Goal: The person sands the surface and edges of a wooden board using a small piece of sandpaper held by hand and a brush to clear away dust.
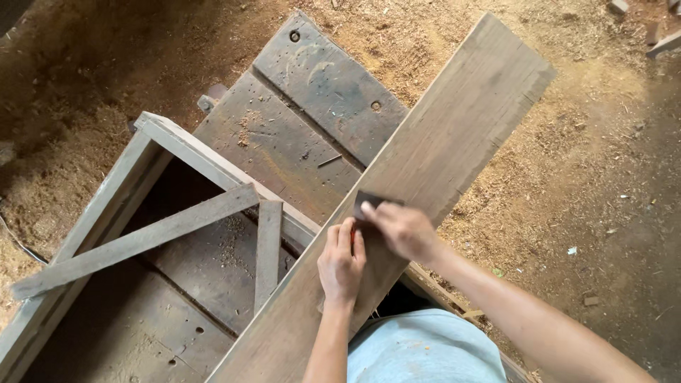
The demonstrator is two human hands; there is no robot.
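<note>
a long, weathered grey-brown wooden plank (418,184) lay slantwise across a dark, scarred wooden workbench (284,142), its far end jutting past the bench's far right corner over the sawdust-strewn dirt floor (589,177). the plank's face was rough and dull, with straight sawn edges. the bench top was made of broad boards pitted with small holes, a few bolt holes and a scatter of pale shavings.

the right hand (401,228) lay flat on a small dark flat square tool (370,202) that rested on the plank near its left edge; the fingers were stretched out and pressing down rather than gripping. the left hand (342,261) sat just beside it, nearer the person, with its fingers curled around a thin red pencil-like marker (352,232) whose tip touched the plank at the tool's near edge.

on the bench's left side rested a pale grey wooden frame of thin slats (177,213), with a diagonal brace and a short upright piece. a light blue shirt (425,347) showed at the near edge.
</note>
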